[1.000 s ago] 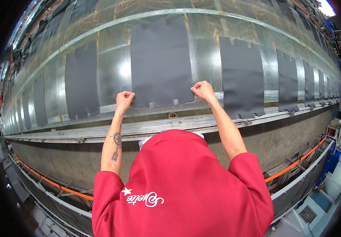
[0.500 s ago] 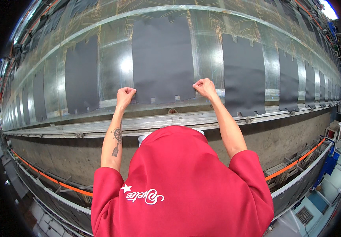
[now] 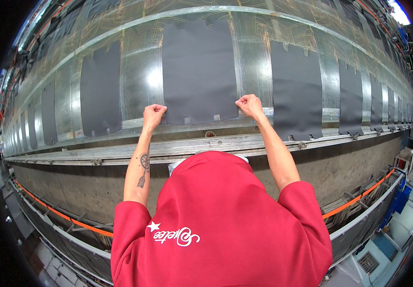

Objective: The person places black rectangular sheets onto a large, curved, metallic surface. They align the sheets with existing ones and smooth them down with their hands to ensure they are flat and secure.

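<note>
In front of me a dark grey fabric panel (image 3: 199,71) lies on a long, shiny table (image 3: 141,95). Its near edge has small square notches, and the far edge is stepped. My left hand (image 3: 154,115) pinches the panel's near left edge between thumb and fingers. At the near right edge, my right hand (image 3: 249,106) pinches the fabric in the same way. Both arms are stretched forward, with the panel lying mostly flat between them.
More grey panels lie spaced along the table, one on the left (image 3: 101,91) and one on the right (image 3: 296,91). A metal rail (image 3: 120,152) runs along the near side. Behind me stretches a concrete floor strip (image 3: 86,184), bordered by an orange-edged structure (image 3: 359,193).
Both hands keep their pinch on the fabric panel. The whole scene has shifted very slightly to the right; little else differs.
</note>
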Available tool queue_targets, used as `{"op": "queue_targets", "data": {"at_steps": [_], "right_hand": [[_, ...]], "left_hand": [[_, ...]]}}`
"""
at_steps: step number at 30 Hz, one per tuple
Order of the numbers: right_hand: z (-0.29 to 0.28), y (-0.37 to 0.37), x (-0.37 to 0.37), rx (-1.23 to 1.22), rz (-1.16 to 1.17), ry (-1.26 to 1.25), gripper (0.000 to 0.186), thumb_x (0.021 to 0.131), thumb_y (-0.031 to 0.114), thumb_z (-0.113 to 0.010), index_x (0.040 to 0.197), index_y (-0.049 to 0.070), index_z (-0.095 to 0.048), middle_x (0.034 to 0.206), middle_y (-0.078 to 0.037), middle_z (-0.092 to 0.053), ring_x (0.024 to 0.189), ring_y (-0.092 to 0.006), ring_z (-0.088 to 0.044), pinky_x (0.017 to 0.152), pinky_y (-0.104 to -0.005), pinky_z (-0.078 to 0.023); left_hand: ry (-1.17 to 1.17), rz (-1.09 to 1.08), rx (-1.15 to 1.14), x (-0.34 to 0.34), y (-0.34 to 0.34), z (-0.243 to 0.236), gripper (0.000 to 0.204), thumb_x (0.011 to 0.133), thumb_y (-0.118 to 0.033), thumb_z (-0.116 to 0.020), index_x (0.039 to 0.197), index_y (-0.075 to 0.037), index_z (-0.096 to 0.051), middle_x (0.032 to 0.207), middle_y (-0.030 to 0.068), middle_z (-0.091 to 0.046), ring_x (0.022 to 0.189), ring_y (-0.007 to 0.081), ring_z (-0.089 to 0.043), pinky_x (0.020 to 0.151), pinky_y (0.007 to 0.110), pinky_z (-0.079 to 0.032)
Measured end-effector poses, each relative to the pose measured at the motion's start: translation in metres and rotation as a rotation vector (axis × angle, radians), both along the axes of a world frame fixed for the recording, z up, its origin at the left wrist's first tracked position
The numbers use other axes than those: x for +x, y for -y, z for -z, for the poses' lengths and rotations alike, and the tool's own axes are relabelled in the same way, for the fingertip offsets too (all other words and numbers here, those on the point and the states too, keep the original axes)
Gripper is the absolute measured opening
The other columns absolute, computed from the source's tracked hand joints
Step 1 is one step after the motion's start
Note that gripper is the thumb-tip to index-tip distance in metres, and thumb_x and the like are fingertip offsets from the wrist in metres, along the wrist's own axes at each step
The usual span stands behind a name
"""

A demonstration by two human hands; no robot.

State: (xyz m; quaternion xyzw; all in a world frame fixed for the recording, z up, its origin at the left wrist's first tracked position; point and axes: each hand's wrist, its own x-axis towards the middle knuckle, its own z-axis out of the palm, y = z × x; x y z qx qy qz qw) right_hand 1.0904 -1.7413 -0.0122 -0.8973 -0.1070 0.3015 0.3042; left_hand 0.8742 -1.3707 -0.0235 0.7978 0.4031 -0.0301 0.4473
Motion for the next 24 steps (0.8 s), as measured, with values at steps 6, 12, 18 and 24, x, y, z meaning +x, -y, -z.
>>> {"op": "queue_targets", "data": {"at_steps": [6,12,18,24], "right_hand": [[0.004,0.002,0.001,0.003,-0.012,0.012,0.03,0.081,0.036,-0.074,0.092,0.008,-0.077,0.086,-0.012,-0.075,0.085,-0.0284,-0.073,0.081,-0.0386,-0.056],[0.003,0.003,0.001,0.012,-0.018,0.003,0.032,0.08,0.037,-0.074,0.091,0.008,-0.078,0.086,-0.013,-0.075,0.085,-0.0285,-0.073,0.081,-0.0388,-0.056],[-0.007,-0.002,0.011,-0.045,-0.05,-0.038,0.036,0.078,0.039,-0.078,0.087,0.004,-0.077,0.079,-0.01,-0.075,0.078,-0.0216,-0.072,0.076,-0.0341,-0.055],[-0.006,-0.026,0.048,-0.048,-0.001,-0.185,0.035,0.08,0.038,-0.078,0.085,0.004,-0.075,0.068,-0.005,-0.067,0.061,-0.0143,-0.062,0.063,-0.032,-0.051]], "left_hand": [[-0.002,0.008,0.037,0.002,0.004,-0.006,0.026,0.081,-0.027,-0.078,0.089,-0.002,-0.077,0.077,0.0067,-0.074,0.07,0.0132,-0.068,0.067,0.029,-0.053],[-0.012,-0.021,0.009,0.002,0.005,-0.008,0.025,0.082,-0.027,-0.078,0.088,-0.003,-0.078,0.077,0.0053,-0.074,0.07,0.012,-0.067,0.067,0.029,-0.053],[-0.013,-0.009,-0.029,0.006,0.003,-0.011,0.029,0.08,-0.031,-0.08,0.086,-0.003,-0.078,0.074,0.0052,-0.073,0.067,0.011,-0.066,0.064,0.029,-0.052],[-0.104,-0.039,0.035,0.027,-0.001,-0.02,0.036,0.079,-0.038,-0.08,0.083,-0.002,-0.078,0.07,0.0072,-0.072,0.067,0.0142,-0.066,0.067,0.033,-0.053]]}}
